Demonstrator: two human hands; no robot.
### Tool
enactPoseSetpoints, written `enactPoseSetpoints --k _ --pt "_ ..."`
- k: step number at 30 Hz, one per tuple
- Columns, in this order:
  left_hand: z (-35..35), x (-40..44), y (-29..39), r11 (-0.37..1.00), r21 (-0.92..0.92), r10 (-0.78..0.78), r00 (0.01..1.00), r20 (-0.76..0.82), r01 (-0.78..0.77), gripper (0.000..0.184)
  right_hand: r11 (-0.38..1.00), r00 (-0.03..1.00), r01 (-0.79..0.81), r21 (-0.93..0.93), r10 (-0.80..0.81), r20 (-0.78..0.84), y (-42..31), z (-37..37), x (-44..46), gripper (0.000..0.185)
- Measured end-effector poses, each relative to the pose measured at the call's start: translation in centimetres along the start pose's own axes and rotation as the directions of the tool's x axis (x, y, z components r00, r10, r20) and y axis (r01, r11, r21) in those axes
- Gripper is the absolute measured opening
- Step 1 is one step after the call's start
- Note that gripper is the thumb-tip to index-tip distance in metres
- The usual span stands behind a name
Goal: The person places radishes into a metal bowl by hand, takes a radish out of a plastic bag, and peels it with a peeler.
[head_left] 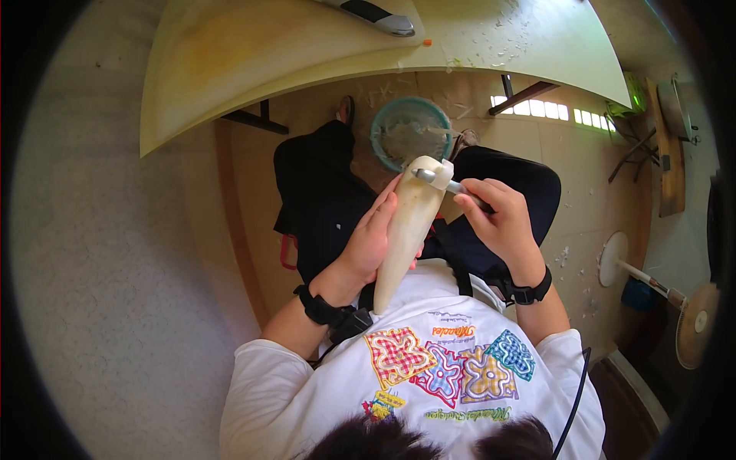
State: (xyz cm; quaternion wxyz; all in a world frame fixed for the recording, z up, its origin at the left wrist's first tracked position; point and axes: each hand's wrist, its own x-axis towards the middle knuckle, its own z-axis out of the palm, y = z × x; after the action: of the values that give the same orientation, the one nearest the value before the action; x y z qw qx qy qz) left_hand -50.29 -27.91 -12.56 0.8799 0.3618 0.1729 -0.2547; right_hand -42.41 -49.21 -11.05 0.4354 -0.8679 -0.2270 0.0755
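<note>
My left hand (371, 241) is wrapped round a long white radish (410, 222), its thick end pointing away from me and its tapered tip against my shirt. In my right hand (502, 222) is a peeler (458, 188) with a grey handle. The peeler's head lies against the thick end of the radish, where a pale piece of peel (443, 175) stands up. Below the radish's far end, between my feet, is a blue-rimmed basin (377, 123) with pale peelings inside.
A table (253, 46) stretches across the front, with a knife handle (376, 17), an orange scrap (427, 43) and scattered shreds on it. Peelings lie on the floor. A standing fan (694, 322) and a folding-leg wooden board (668, 165) are on the right; a wall (115, 253) is at left.
</note>
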Motion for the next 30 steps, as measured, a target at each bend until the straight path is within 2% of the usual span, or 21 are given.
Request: enactPoseSetpoints --k 2,3,6,8,9,11,15,17,21,23,26,28,30 --pt "0.1 -0.3 -0.1 1.000 0.000 -0.007 1.000 0.005 0.007 0.061 0.999 0.995 0.008 0.041 -0.004 -0.096 0.7 0.0 0.2 0.015" --pt "0.2 -0.6 -0.2 1.000 0.020 0.003 0.999 0.038 -0.004 0.060 0.999 0.996 -0.041 -0.004 0.041 -0.078 1.1 -0.6 0.4 0.016" --pt "1.0 -1.0 0.5 0.997 0.069 0.024 0.994 0.106 -0.032 0.061 0.997 0.996 -0.066 0.035 0.068 -0.054 2.5 -0.3 0.2 0.016" --pt "1.3 -0.9 0.9 0.994 0.092 0.050 0.989 0.139 -0.063 0.062 0.970 0.982 -0.148 0.192 0.166 -0.085 3.2 0.2 0.0 0.019" --pt "1.2 -0.7 1.1 0.998 0.054 0.038 0.992 0.123 -0.045 0.063 0.971 0.983 -0.143 0.189 0.161 -0.084 3.6 0.3 0.1 0.019" --pt "1.0 -0.5 1.2 0.999 0.020 0.025 0.994 0.110 -0.027 0.063 0.871 0.934 -0.345 0.350 0.355 0.036 4.2 0.5 0.3 0.022" --pt "0.5 -0.5 0.7 0.996 -0.084 -0.009 0.995 0.102 0.018 0.063 0.799 0.900 -0.431 0.419 0.410 0.146 4.9 0.0 0.4 0.026" --pt "0.2 -0.4 0.5 0.994 -0.102 -0.017 0.994 0.106 0.028 0.063 0.572 0.812 -0.570 0.590 0.503 0.297 4.1 -0.3 0.8 0.032" --pt "-0.4 -0.3 0.0 0.994 -0.104 -0.025 0.994 0.105 0.036 0.057 0.542 0.807 -0.578 0.610 0.492 0.327 4.2 -0.1 1.3 0.038" --pt "-0.2 -0.3 0.1 0.993 -0.112 -0.030 0.993 0.110 0.042 0.056 0.059 0.656 -0.726 0.685 0.358 0.664 4.6 0.2 1.8 0.040" --pt "-0.3 -0.6 0.4 0.992 -0.128 -0.006 1.000 0.022 0.008 0.062 0.141 0.642 -0.745 0.652 0.417 0.643 4.0 0.5 2.2 0.040" --pt "-1.0 -0.8 0.3 0.989 -0.118 -0.095 0.994 -0.058 0.087 0.070 0.176 0.637 -0.751 0.637 0.448 0.627 3.6 0.3 2.1 0.040" --pt "-0.8 -0.9 0.5 0.988 -0.115 -0.108 0.992 -0.060 0.100 0.073 0.347 0.674 -0.737 0.580 0.446 0.589 3.2 0.0 2.1 0.038"
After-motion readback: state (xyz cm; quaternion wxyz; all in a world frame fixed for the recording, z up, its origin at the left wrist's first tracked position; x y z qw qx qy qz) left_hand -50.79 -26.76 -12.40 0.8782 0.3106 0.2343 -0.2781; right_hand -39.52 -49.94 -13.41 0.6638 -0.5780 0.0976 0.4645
